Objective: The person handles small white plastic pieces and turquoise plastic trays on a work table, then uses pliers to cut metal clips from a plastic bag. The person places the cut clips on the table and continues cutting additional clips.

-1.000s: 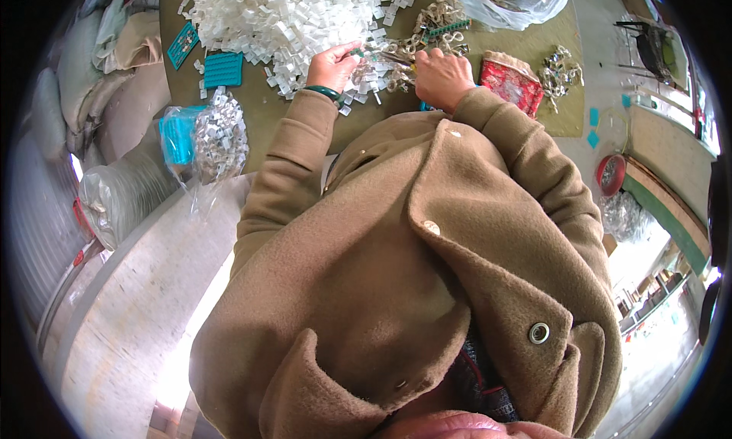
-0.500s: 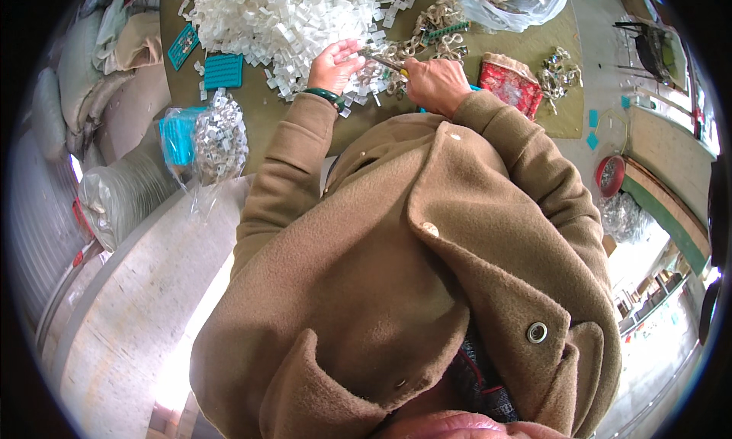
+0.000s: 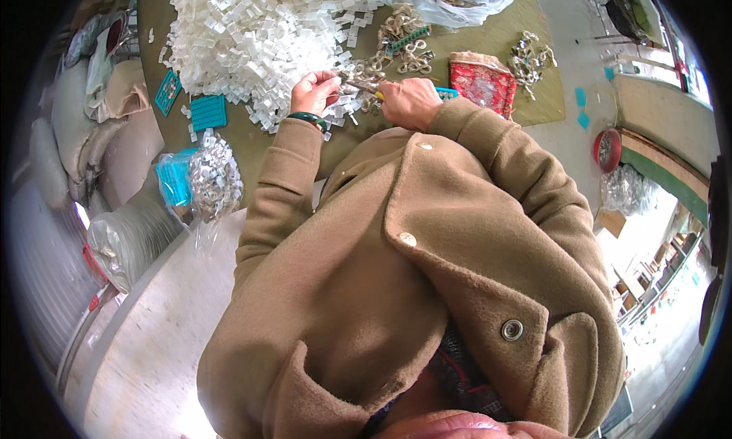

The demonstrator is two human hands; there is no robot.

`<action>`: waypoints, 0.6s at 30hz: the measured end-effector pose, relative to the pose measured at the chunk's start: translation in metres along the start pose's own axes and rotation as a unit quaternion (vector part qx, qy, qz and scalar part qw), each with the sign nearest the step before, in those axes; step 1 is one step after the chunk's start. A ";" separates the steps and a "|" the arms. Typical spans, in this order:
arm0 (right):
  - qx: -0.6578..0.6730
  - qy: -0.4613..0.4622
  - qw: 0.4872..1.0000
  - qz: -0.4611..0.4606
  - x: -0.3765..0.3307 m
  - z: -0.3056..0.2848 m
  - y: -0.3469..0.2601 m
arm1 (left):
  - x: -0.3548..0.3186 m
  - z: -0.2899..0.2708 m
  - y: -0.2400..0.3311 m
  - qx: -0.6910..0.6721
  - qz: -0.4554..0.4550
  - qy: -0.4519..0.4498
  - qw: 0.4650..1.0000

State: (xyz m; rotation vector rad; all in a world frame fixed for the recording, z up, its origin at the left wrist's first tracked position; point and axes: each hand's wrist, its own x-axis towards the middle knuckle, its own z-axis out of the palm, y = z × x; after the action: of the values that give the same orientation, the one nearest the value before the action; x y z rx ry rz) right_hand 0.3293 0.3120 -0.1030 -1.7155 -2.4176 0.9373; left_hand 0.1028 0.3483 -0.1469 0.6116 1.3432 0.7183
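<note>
My right hand [image 3: 412,104] is wrapped round a slim metal tool [image 3: 361,87] with yellow on its handle; whether it is pliers or another kind I cannot tell. Its tip points left to the fingers of my left hand [image 3: 313,94], which are pinched together. What they hold is too small to make out. Both hands are over the near edge of a large pile of small clear-white plastic pieces [image 3: 244,43]. Just beyond the right hand lie bundles of beige loops [image 3: 400,31] with a green strip [image 3: 412,39] among them.
Teal trays [image 3: 208,113] lie left of the pile on the olive table [image 3: 534,107]. At the table's near left hangs a clear bag [image 3: 215,176] of pieces. A red patterned pouch [image 3: 483,86] and another loop bundle [image 3: 530,62] lie right. A plastic bag [image 3: 457,14] sits behind.
The view has shifted, so the table appears further left and the hands lower. My left fingers have closed from a more open pose, near the tool's tip. The right hand keeps its grip.
</note>
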 end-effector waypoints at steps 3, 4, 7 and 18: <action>0.008 0.002 1.000 0.004 -0.004 0.004 0.004 | 0.001 -0.001 0.000 0.027 0.017 -0.034 0.999; 0.010 0.005 1.000 0.007 -0.005 0.005 0.004 | 0.001 -0.001 -0.001 0.035 0.023 -0.037 0.998; 0.009 0.007 1.000 0.011 -0.006 0.005 0.005 | 0.004 0.005 -0.004 0.075 0.073 -0.032 0.994; 0.019 -0.026 0.999 0.023 -0.009 -0.007 0.011 | 0.015 0.001 0.005 0.081 0.005 -0.111 0.991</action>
State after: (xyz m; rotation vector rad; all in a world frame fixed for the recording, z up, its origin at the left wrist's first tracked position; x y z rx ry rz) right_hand 0.3447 0.3100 -0.1005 -1.7637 -2.3840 1.0383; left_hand 0.1043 0.3628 -0.1523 0.8043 1.1982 0.5351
